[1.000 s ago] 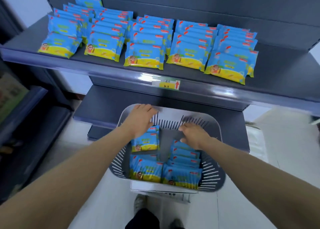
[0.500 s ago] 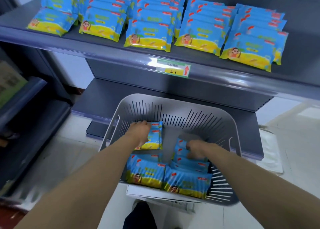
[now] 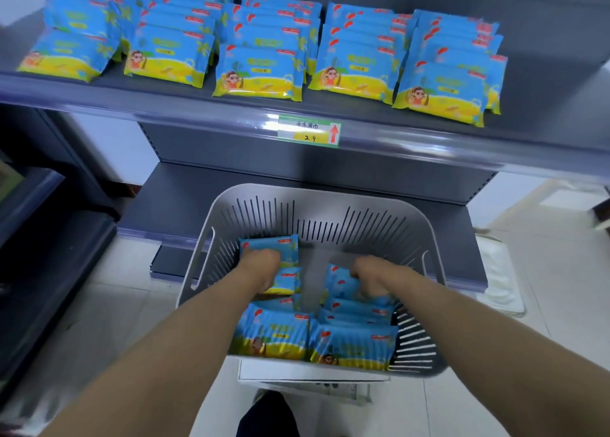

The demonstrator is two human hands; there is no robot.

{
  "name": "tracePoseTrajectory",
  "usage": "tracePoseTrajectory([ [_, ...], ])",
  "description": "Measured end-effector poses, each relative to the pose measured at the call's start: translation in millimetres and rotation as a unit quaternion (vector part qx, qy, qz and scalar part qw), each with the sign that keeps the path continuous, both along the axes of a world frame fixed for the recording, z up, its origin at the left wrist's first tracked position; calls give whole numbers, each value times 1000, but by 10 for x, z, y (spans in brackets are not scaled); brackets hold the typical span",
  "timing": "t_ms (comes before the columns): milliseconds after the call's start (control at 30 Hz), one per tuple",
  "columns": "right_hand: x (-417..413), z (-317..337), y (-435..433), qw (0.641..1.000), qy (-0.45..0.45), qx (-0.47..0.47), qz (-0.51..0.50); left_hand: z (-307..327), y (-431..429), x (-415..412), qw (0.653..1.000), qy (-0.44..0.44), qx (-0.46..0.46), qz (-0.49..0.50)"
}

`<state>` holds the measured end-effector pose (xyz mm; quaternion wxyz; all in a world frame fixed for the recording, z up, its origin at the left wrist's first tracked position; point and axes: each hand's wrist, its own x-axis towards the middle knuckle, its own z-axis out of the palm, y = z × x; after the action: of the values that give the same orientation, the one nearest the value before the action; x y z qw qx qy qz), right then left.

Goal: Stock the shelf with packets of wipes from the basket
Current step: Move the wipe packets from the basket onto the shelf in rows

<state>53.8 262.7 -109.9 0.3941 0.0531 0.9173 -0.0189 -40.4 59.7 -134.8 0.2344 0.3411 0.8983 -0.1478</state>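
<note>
A grey slotted basket (image 3: 317, 205) stands in front of me, holding several blue and yellow packets of wipes (image 3: 274, 336). Both my hands are down inside it. My left hand (image 3: 260, 265) grips a packet (image 3: 269, 245) near the basket's far left. My right hand (image 3: 369, 275) curls round another packet (image 3: 340, 283) on the right stack. Above, the grey shelf (image 3: 544, 83) carries several rows of the same packets (image 3: 257, 70), lying flat and overlapping.
A price label (image 3: 308, 130) with a red arrow sits on the shelf's front edge. The right end of the shelf is bare. A lower shelf (image 3: 185, 199) runs behind the basket. A dark unit (image 3: 39, 238) stands at the left. The basket rests on a white stand (image 3: 297, 375).
Both hands have sunk deeper into the basket and closed on packets. My view has come closer to the shelf and basket.
</note>
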Motion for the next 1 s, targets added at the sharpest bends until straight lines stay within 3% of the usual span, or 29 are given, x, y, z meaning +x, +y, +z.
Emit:
tracePoseTrajectory([
  [333, -142, 1659, 64, 977, 190, -84, -48, 1530, 112, 48, 994, 69, 77, -26],
  [533, -230, 2674, 166, 953, 294, -79, -16, 2428, 131, 100, 980, 145, 132, -32],
  [700, -367, 2934, 152, 931, 360, -59, -7, 2889, 1, 86, 969, 173, 178, -16],
  [1000, -971, 3040, 46, 906, 416, 84, 8, 3248, -388, -432, 947, 229, 223, -4],
])
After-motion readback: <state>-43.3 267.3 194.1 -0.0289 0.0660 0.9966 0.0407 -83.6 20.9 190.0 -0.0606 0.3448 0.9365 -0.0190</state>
